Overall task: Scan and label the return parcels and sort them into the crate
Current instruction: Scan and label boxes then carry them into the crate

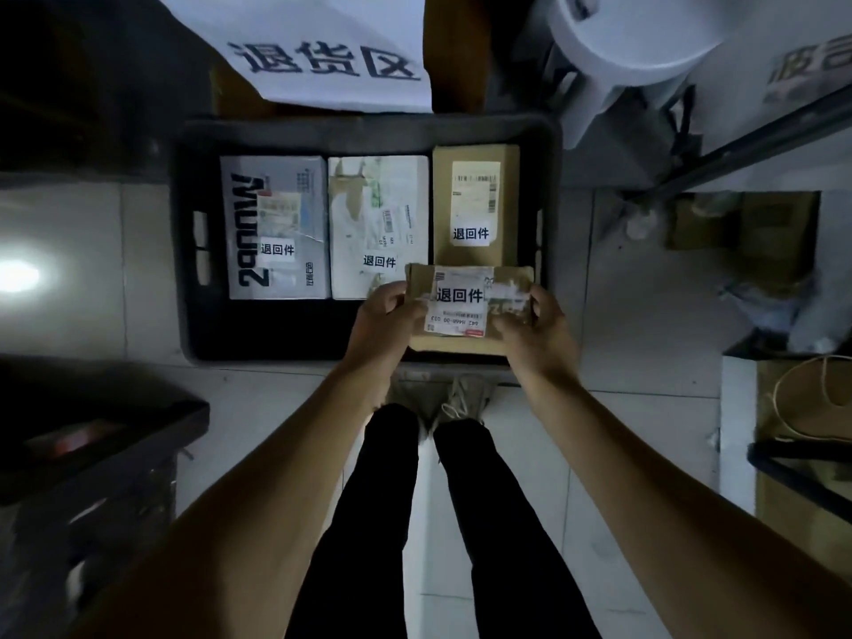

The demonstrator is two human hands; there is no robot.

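A black plastic crate (184, 251) stands on the floor in front of my feet. Three labelled parcels lie side by side along its far half: a white printed box (276, 200) at left, a white mailer bag (378, 209) in the middle, a tall brown box (475, 200) at right. I hold a small brown cardboard parcel (465, 343) with a white label over the crate's near right corner. My left hand (382, 320) grips its left edge and my right hand (539, 329) grips its right edge.
A white sign with large black characters (322, 57) leans behind the crate. A white stool (631, 43) stands at the back right beside a metal shelf rail (756, 145). Cardboard boxes (779, 232) and a paper bag (802, 408) sit at right. A dark crate (92, 445) lies at left.
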